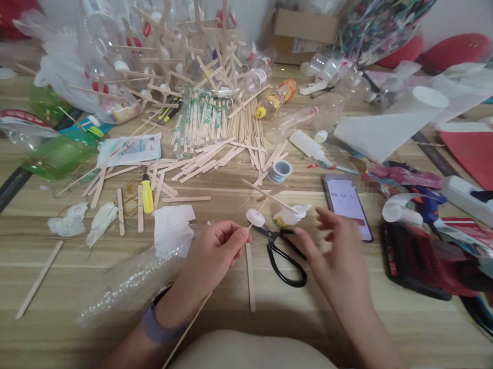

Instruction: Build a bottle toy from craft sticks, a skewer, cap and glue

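My left hand (220, 249) pinches a thin bamboo skewer (187, 330), which slants from my lap up past the fingertips. Just beyond the fingers, the skewer carries a white bottle cap (255, 217), and crossed craft sticks (270, 195) show at its far end. My right hand (337, 261) is off to the right, slightly blurred, with fingers apart and nothing in them. Between the hands lie black-handled scissors (286, 269) on the table. A single craft stick (250, 278) rests below the cap. Behind the scissors sits a small crumpled white wrapper (289, 215).
Loose craft sticks (206, 160), bundled skewers (245, 124) and plastic bottles (171, 48) crowd the back. A yellow screwdriver (147, 195) and a green bottle (62, 153) lie left. To the right are a phone (348, 203) and a red power tool (424, 265).
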`<state>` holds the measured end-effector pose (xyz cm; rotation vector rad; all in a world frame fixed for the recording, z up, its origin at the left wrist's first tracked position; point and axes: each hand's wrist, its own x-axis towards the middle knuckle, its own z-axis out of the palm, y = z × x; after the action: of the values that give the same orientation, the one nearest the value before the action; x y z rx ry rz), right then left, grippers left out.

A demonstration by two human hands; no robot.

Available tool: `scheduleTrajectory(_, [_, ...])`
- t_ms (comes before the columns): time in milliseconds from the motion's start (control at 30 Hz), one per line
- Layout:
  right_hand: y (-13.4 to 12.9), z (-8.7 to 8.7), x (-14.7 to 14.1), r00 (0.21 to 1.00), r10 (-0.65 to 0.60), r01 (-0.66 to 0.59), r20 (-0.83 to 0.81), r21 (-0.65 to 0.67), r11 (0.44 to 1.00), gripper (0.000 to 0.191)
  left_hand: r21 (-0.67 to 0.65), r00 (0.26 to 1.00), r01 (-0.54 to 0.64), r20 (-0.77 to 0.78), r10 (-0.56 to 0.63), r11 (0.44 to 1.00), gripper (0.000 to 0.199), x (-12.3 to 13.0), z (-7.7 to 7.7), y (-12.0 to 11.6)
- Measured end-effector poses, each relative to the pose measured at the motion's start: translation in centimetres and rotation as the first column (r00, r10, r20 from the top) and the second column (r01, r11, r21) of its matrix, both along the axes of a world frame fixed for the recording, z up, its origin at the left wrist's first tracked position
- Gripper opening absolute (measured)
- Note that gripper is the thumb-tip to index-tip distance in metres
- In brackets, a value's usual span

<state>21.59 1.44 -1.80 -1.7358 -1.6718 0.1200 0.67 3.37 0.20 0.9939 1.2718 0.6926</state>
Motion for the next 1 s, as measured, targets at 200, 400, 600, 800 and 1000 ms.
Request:
scheduleTrajectory(200, [-1.8, 3.2, -2.8, 0.933, 0.324, -0.336, 0.159, 0.055, 0.940, 0.024, 0.026, 0.999, 0.034, -0.015, -0.033, 0.999, 0.031, 0.1, -0.3, -0.2])
scheduleTrajectory(400, [0.6, 3.8, -4.1, 0.870, 0.453, -0.446, 0.196, -0.083, 0.891, 0.030, 0.097, 0.991, 0.104, -0.099, -0.094, 0.990, 0.032, 0.3, 0.2, -0.4])
scheduleTrajectory(600, [1.0, 4.0, -4.0, 0.814, 0.506, -0.498, 0.284, -0.106, 0.861, 0.028, 0.089, 0.980, 0.143, -0.151, -0.129, 0.986, 0.035, 0.3, 0.3, -0.3])
scheduleTrajectory(800, [1.5, 4.0, -4.1, 0.765, 0.523, -0.538, 0.376, -0.073, 0.840, 0.026, 0.091, 0.966, 0.166, -0.214, -0.144, 0.982, 0.036, 0.3, 0.0, -0.6])
scheduleTrajectory(1000, [0.9, 4.7, -3.8, 0.845, 0.440, -0.478, 0.305, 0.062, 0.876, 0.016, 0.079, 0.978, 0.128, -0.176, -0.112, 0.989, 0.030, 0.2, 0.1, -0.6])
